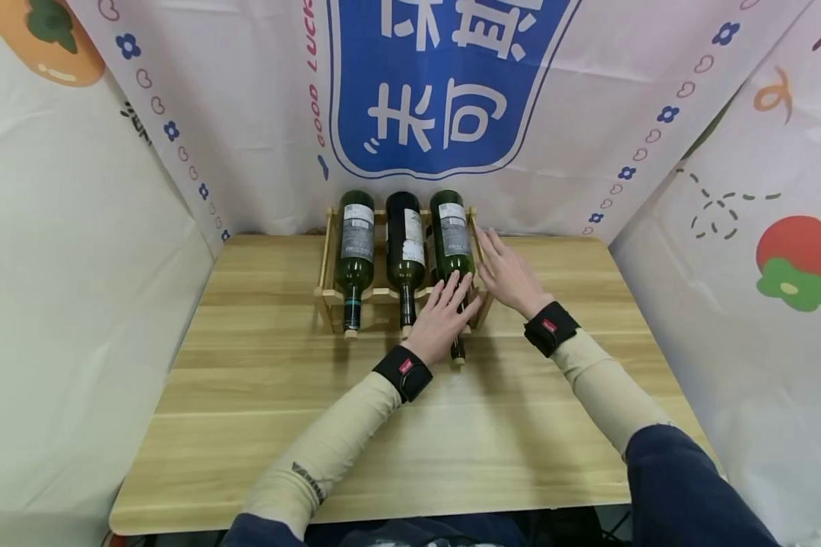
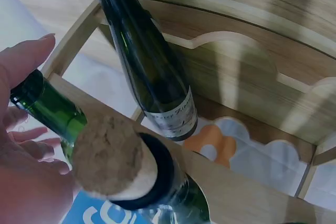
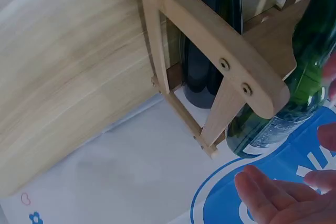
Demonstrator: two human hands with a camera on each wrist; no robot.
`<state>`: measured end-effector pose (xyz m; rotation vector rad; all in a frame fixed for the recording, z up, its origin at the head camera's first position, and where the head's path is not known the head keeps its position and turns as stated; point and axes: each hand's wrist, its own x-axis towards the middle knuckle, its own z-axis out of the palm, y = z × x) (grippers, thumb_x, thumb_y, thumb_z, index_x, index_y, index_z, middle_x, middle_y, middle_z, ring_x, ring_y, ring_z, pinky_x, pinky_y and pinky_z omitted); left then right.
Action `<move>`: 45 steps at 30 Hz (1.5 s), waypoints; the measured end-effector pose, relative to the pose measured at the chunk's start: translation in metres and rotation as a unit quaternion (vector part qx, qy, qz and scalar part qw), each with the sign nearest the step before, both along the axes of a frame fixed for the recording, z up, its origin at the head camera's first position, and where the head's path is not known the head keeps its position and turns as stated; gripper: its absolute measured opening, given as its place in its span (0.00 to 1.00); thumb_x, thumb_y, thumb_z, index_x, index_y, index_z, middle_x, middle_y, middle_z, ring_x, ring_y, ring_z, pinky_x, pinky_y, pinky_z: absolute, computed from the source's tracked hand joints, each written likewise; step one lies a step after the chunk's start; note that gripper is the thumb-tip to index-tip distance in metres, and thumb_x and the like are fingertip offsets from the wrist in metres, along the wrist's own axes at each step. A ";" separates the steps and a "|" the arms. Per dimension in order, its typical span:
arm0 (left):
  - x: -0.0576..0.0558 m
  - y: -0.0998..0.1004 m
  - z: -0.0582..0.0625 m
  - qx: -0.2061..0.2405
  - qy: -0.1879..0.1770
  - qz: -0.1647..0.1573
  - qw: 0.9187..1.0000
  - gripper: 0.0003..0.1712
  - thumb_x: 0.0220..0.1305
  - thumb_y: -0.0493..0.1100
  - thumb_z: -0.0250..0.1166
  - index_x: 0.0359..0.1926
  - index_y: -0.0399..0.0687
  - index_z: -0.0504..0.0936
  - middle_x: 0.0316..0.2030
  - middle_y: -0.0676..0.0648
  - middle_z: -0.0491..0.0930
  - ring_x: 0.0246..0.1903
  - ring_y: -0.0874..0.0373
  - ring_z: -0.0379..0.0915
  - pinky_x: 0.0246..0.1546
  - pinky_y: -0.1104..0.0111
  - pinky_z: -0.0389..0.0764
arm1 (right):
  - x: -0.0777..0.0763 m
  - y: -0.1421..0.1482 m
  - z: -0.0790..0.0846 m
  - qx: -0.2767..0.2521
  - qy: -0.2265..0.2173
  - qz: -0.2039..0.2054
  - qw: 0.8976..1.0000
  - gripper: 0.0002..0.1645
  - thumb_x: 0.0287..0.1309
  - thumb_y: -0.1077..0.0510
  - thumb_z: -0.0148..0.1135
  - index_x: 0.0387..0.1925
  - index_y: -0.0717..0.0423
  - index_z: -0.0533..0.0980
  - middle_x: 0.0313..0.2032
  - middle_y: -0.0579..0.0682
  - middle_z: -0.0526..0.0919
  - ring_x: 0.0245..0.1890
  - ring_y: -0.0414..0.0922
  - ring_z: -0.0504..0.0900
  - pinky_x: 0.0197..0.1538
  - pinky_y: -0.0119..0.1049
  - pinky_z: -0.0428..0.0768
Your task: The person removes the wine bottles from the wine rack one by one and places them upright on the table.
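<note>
On a wooden wine rack (image 1: 325, 262) three bottles lie side by side with their corked necks towards me. My left hand (image 1: 441, 325) is over the neck of the right green wine bottle (image 1: 454, 228), its fingers fairly straight and touching the glass. In the left wrist view, that neck (image 2: 50, 106) shows between thumb and fingers. Beside the rack's right end, my right hand (image 1: 513, 277) stretches its fingers near the same bottle, holding nothing. In the right wrist view its fingertips are close to the bottle's base (image 3: 252, 135). Another bottle (image 1: 458, 351) lies lower, partly hidden.
The middle dark bottle (image 1: 398, 220) is just left of my left hand; its cork (image 2: 107, 156) looms large in the left wrist view. Further left is another green bottle (image 1: 356, 235). The rack stands on a wooden table (image 1: 260, 395) against a printed cloth backdrop (image 1: 260, 114).
</note>
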<state>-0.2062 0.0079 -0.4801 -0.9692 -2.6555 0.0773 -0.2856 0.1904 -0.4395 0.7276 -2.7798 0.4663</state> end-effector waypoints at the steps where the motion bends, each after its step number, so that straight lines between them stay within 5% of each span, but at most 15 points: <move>1: -0.001 0.001 -0.001 -0.005 -0.001 0.001 1.000 0.37 0.65 0.44 0.63 0.73 0.55 0.60 0.74 0.38 0.51 0.74 0.42 0.46 0.73 0.52 0.54 | -0.003 -0.001 0.001 -0.004 -0.016 -0.002 1.000 0.39 0.70 0.55 0.50 0.76 0.53 0.46 0.71 0.68 0.55 0.59 0.65 0.74 0.55 0.57 0.76; 5: -0.007 0.001 -0.004 -0.019 -0.007 0.004 1.000 0.35 0.66 0.44 0.62 0.72 0.54 0.61 0.74 0.38 0.50 0.74 0.41 0.45 0.74 0.53 0.54 | -0.015 -0.011 0.001 -0.025 -0.053 -0.008 0.998 0.36 0.71 0.52 0.48 0.75 0.57 0.50 0.70 0.65 0.60 0.63 0.63 0.71 0.63 0.56 0.71; 8: -0.010 0.000 -0.007 -0.026 -0.006 0.004 1.000 0.35 0.66 0.44 0.62 0.72 0.53 0.61 0.74 0.39 0.51 0.75 0.42 0.43 0.74 0.54 0.53 | -0.024 -0.020 0.000 -0.068 -0.074 -0.011 0.995 0.34 0.71 0.51 0.50 0.70 0.64 0.59 0.57 0.67 0.76 0.51 0.60 0.79 0.55 0.53 0.76; 12: -0.011 0.001 -0.013 -0.023 0.015 -0.001 1.000 0.35 0.64 0.44 0.64 0.71 0.54 0.63 0.74 0.41 0.52 0.75 0.43 0.43 0.74 0.54 0.53 | -0.035 -0.031 -0.001 -0.115 -0.134 -0.032 0.984 0.36 0.71 0.45 0.48 0.67 0.68 0.62 0.44 0.64 0.81 0.41 0.57 0.81 0.46 0.50 0.78; 19: -0.009 0.005 -0.024 -0.007 0.046 -0.008 0.999 0.27 0.61 0.41 0.67 0.61 0.52 0.73 0.73 0.42 0.58 0.74 0.42 0.47 0.72 0.54 0.58 | -0.043 -0.040 -0.001 -0.144 -0.227 -0.073 0.961 0.45 0.67 0.37 0.49 0.68 0.69 0.57 0.51 0.67 0.78 0.48 0.59 0.81 0.53 0.51 0.78; 26: -0.011 0.008 -0.024 -0.014 0.051 -0.011 0.999 0.24 0.60 0.40 0.67 0.58 0.52 0.74 0.71 0.42 0.61 0.74 0.41 0.47 0.71 0.56 0.61 | -0.051 -0.041 -0.004 -0.152 -0.254 -0.083 0.952 0.46 0.66 0.35 0.50 0.68 0.66 0.57 0.54 0.66 0.76 0.50 0.59 0.80 0.54 0.50 0.78; 35: -0.017 0.007 -0.021 -0.030 0.065 -0.006 0.997 0.24 0.59 0.42 0.68 0.57 0.54 0.75 0.69 0.42 0.64 0.74 0.41 0.48 0.70 0.56 0.63 | -0.057 -0.044 0.001 -0.201 -0.290 -0.079 0.932 0.53 0.67 0.40 0.52 0.73 0.69 0.40 0.63 0.71 0.67 0.61 0.62 0.71 0.65 0.53 0.69; 45: -0.017 0.007 -0.017 -0.019 0.087 -0.014 0.996 0.19 0.62 0.41 0.65 0.55 0.53 0.77 0.68 0.43 0.67 0.73 0.41 0.51 0.70 0.56 0.63 | -0.056 -0.046 0.005 -0.262 -0.322 -0.057 0.908 0.39 0.68 0.47 0.53 0.69 0.65 0.52 0.60 0.66 0.69 0.57 0.58 0.73 0.62 0.51 0.72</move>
